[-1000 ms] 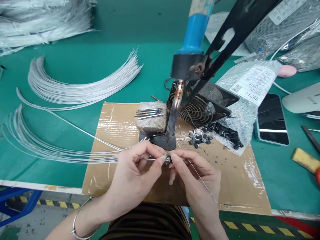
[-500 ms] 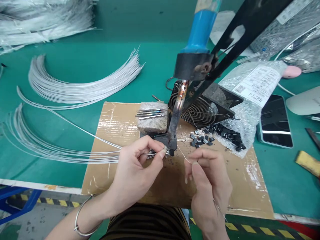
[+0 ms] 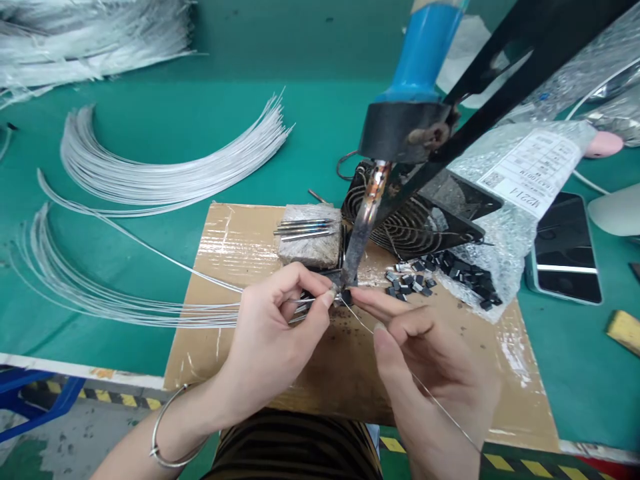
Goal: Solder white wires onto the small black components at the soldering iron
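Note:
My left hand [image 3: 285,327] pinches a thin grey-white wire between thumb and forefinger, close under the tip of a soldering iron [image 3: 359,243]. A small black connector [image 3: 346,297] sits just beyond those fingertips, partly hidden. In my right hand [image 3: 430,360] is a strand of solder wire [image 3: 443,410], pinched at the thumb, its end reaching the connector. One or more outstretched right fingers touch or nearly touch the connector's right side. Behind my left hand, several wires [image 3: 200,316] trail off leftward across the cardboard [image 3: 230,247].
The iron hangs from a black stand arm [image 3: 480,113] over the work. Behind it are a fan [image 3: 410,227] and a wrapped block [image 3: 310,253] with metal rods. Loose black connectors [image 3: 410,283], a bubble-wrap bag [image 3: 520,233] and a phone [image 3: 565,250] lie right. A wire bundle [image 3: 165,180] lies left.
My right hand has come forward and left, its fingers stretching out to the connector. The solder end has moved to the connector. My left hand keeps its pinch; the view has shifted slightly.

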Available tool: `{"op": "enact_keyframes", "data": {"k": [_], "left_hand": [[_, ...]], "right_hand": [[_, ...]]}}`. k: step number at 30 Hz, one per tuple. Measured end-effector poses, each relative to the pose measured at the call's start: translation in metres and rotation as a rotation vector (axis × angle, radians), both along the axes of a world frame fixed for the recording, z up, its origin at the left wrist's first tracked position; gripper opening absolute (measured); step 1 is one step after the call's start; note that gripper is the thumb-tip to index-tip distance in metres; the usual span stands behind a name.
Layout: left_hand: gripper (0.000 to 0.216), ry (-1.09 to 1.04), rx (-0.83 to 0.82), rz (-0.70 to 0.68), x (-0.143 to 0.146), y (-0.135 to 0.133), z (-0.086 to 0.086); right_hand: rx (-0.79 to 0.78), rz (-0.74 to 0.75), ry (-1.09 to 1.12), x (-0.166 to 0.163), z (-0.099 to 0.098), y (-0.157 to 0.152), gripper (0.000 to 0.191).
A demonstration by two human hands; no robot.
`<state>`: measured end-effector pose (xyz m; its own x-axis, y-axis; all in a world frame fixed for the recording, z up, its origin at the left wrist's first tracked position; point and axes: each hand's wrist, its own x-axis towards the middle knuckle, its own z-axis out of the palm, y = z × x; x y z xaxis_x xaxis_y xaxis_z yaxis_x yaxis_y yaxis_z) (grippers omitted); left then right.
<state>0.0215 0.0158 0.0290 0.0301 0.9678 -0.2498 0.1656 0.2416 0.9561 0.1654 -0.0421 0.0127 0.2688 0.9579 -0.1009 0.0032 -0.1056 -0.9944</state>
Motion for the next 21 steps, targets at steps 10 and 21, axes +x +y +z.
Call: {"op": "enact_keyframes", "data": {"k": [10, 21], "left_hand": [[0.009, -0.015, 0.005, -0.008, -0.0012, 0.0034, 0.0028], [0.009, -0.026, -0.014, -0.004, -0.0008, 0.0056, 0.0027]], "right_hand": [[0.086, 0.049, 0.016, 0.0056, -0.0051, 0.0075, 0.024], [0.087, 0.032, 0.024, 0.0040, -0.0019, 0.0089, 0.024]]}}
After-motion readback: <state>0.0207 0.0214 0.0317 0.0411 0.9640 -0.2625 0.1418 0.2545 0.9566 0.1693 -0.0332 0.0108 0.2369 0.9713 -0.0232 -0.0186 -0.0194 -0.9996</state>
